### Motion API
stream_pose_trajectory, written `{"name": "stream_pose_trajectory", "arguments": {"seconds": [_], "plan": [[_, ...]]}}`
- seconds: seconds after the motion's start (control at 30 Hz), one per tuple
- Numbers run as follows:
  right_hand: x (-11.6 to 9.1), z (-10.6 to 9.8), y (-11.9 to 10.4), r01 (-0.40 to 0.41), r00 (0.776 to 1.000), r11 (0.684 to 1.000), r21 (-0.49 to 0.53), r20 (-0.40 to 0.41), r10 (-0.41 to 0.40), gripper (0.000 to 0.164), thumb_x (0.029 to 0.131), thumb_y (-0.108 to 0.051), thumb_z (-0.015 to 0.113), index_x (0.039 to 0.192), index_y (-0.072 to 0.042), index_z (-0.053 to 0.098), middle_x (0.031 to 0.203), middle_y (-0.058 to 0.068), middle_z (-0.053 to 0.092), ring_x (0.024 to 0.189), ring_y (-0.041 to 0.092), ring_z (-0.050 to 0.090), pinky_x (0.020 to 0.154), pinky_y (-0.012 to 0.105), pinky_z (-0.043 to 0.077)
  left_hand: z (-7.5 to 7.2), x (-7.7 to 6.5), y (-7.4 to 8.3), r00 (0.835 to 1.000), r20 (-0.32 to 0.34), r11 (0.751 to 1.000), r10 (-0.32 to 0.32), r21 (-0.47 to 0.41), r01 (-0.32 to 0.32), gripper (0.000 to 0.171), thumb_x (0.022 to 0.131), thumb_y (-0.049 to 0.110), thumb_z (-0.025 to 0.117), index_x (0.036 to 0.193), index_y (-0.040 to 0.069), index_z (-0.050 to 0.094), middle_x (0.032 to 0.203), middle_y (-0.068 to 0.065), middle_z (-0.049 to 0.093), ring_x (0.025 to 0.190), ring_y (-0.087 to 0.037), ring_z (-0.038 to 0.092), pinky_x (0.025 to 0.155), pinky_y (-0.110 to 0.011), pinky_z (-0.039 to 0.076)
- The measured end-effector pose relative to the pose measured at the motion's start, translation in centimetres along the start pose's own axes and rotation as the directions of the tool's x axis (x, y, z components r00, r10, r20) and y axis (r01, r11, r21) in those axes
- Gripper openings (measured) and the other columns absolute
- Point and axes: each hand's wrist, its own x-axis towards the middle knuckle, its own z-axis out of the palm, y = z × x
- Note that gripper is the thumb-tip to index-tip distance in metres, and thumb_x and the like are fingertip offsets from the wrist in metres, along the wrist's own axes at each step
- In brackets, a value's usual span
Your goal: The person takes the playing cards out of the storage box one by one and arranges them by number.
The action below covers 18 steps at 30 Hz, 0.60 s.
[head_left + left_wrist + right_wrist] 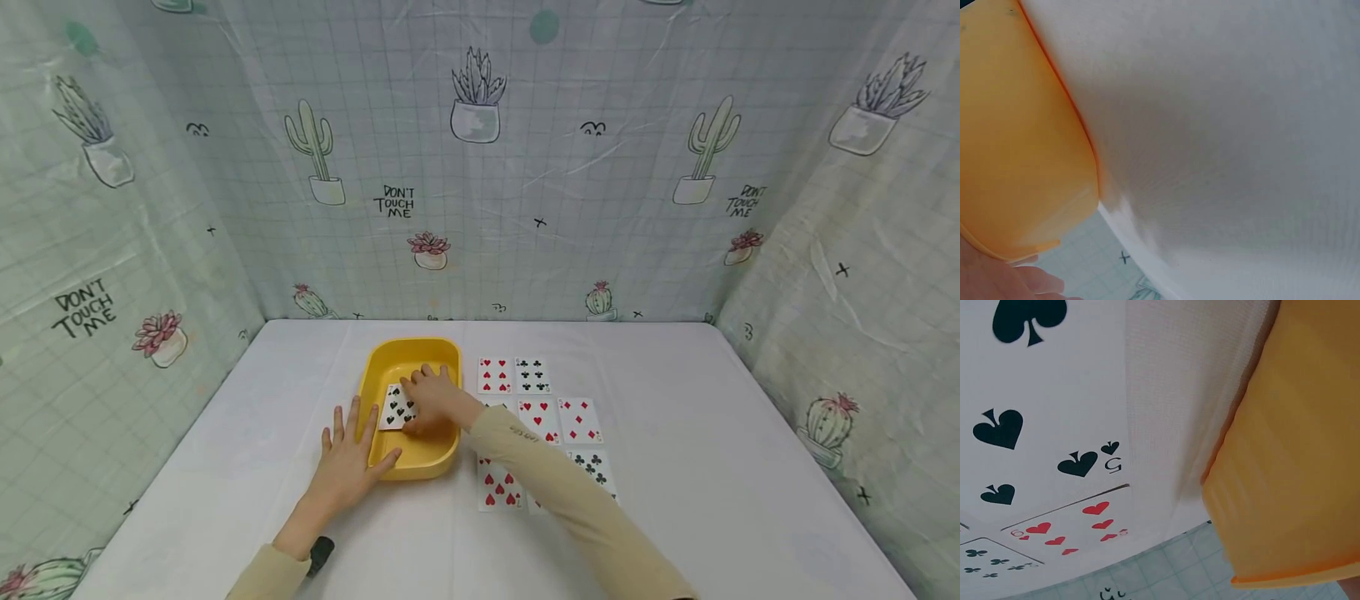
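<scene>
A yellow tray [420, 471] stands on the white table, with a spade playing card [393, 410] inside it. My right hand [435, 400] reaches into the tray and pinches the right part of that card, thumb near its lower edge and fingertips near its upper edge. Spread along the tray's left rim, the fingers of my left hand [347, 467] rest on it, the thumb over the front. In the left wrist view, part of the left hand [997, 275] shows beside the tray's yellow wall [1022, 137]. The right wrist view shows the tray's outer side [1297, 456].
Right of the tray, several face-up cards lie in rows, including a six of hearts [495, 376], a six of clubs [532, 376] and a five of spades [1072, 394]. My right sleeve [555, 483] covers some. A patterned cloth [480, 200] hangs behind the table.
</scene>
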Motion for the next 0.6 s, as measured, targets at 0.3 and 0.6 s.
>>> {"name": "stream_pose_trajectory", "arguments": {"seconds": [0.3, 0.6], "plan": [[-0.8, -1.6, 0.5, 0.004, 1.0, 1.0, 0.001, 0.006, -0.004, 0.085, 0.074, -0.06, 0.057, 0.14, -0.015, 0.029, 0.134, 0.006, 0.042, 0.128, 0.025, 0.033, 0.104, 0.055, 0.025, 0.1, 0.1, -0.1, 1.0, -0.001, 1.0, 0.003, 0.008, -0.003, 0.08, 0.084, 0.057, 0.045, 0.141, 0.006, 0.024, 0.148, -0.023, 0.006, 0.13, -0.054, 0.006, 0.097, -0.07, 0.015], [-1.9, -2.8, 0.9, 0.03, 0.999, 0.999, -0.041, -0.02, -0.03, 0.085, 0.074, -0.061, 0.055, 0.141, -0.015, 0.028, 0.131, 0.004, 0.045, 0.125, 0.024, 0.035, 0.101, 0.051, 0.03, -0.1, 0.0, 0.1, 1.0, 0.008, 1.0, 0.0, 0.012, 0.0, 0.079, 0.084, 0.056, 0.045, 0.141, 0.006, 0.024, 0.148, -0.023, 0.006, 0.13, -0.054, 0.006, 0.097, -0.07, 0.015]]}}
